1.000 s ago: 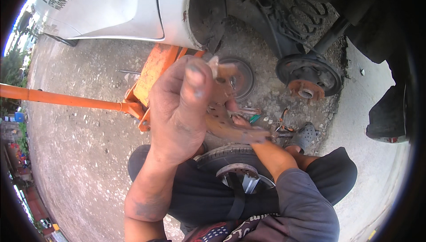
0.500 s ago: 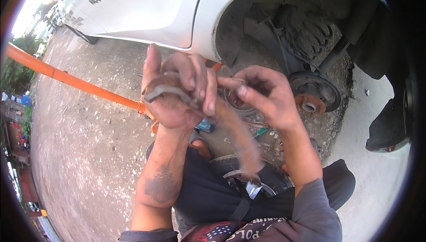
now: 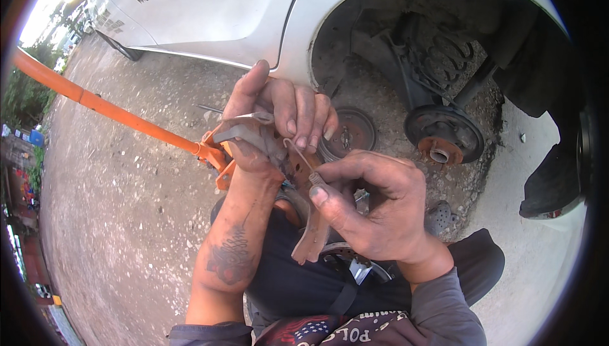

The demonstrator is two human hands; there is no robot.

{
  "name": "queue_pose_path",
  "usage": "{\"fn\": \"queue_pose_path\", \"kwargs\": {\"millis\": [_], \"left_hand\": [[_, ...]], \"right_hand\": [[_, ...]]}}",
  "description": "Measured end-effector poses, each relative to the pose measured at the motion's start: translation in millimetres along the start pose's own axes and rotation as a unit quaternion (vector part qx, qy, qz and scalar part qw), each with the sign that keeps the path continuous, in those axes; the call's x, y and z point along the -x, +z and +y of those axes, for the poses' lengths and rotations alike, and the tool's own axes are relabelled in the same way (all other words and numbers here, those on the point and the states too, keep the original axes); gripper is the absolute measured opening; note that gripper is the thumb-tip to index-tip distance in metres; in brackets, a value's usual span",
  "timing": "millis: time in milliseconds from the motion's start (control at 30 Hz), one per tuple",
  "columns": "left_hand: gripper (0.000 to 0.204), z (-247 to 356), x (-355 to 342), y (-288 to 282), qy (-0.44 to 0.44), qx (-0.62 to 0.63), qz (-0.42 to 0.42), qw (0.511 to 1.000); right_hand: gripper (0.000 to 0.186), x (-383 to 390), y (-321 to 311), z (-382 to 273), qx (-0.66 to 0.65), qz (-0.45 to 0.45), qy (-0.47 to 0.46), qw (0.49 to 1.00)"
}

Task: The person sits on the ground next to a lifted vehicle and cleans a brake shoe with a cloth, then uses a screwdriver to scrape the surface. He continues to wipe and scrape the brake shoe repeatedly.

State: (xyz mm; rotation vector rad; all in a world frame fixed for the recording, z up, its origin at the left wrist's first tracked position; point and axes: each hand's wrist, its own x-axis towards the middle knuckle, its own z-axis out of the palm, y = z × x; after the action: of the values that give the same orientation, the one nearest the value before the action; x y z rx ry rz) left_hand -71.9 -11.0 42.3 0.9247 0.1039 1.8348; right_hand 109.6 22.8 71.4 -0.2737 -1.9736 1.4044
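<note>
My left hand [image 3: 288, 106] is closed on a rusty, curved brake shoe [image 3: 309, 242], raised above my lap. The shoe's upper end lies across the palm, and its lower end hangs toward my legs. Between thumb and forefinger, my right hand [image 3: 384, 211] pinches a small hooked spring [image 3: 314, 179]. The spring's thin wire hook reaches up to the shoe's web beside my left fingertips; whether it sits in a hole I cannot tell. My right hand's other fingers are curled and partly hidden.
Ahead is a white car [image 3: 209, 22] with its wheel off, baring a rusty hub [image 3: 439, 149] and a suspension coil spring [image 3: 451, 57]. A round brake drum [image 3: 365, 133] lies on gravel. An orange jack handle [image 3: 120, 110] slants at left. A grey clog [image 3: 439, 217] is at right.
My right hand has come down and nearer, and the spring now shows plainly in its pinch. The brake shoe has swung to a steeper angle in my left hand.
</note>
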Motion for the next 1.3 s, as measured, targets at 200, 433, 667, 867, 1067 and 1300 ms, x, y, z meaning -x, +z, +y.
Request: {"fn": "queue_pose_path", "kwargs": {"millis": [200,433,667,867,1067,1300], "left_hand": [[0.069,1.0,-0.3,-1.2,-0.024,0.023,-0.024,0.999],[0.067,-2.3,0.6,-4.0,-0.059,0.014,-0.048,0.997],[0.062,-4.3,-0.3,2.9,-0.084,-0.032,0.056,0.994],[0.061,-6.4,-1.0,9.1,-0.108,-0.195,0.217,0.950],[0.063,-6.9,-0.6,19.8,-0.087,-0.329,0.332,0.880],[0.057,-14.5,-3.7,22.0,-0.109,-0.454,0.345,0.814]], "right_hand": [[0.017,7.8,19.1,-1.2,-0.071,0.019,0.030,0.997],[0.017,5.0,24.4,3.4,-0.034,0.024,-0.013,0.999],[0.015,-2.4,3.9,0.2,-0.048,-0.069,0.108,0.991],[0.019,-18.7,-24.5,15.1,-0.032,-0.128,0.129,0.983],[0.018,-31.8,-37.0,30.8,0.045,-0.173,0.107,0.978],[0.019,-42.8,-41.1,46.2,0.140,-0.162,0.064,0.975]]}}
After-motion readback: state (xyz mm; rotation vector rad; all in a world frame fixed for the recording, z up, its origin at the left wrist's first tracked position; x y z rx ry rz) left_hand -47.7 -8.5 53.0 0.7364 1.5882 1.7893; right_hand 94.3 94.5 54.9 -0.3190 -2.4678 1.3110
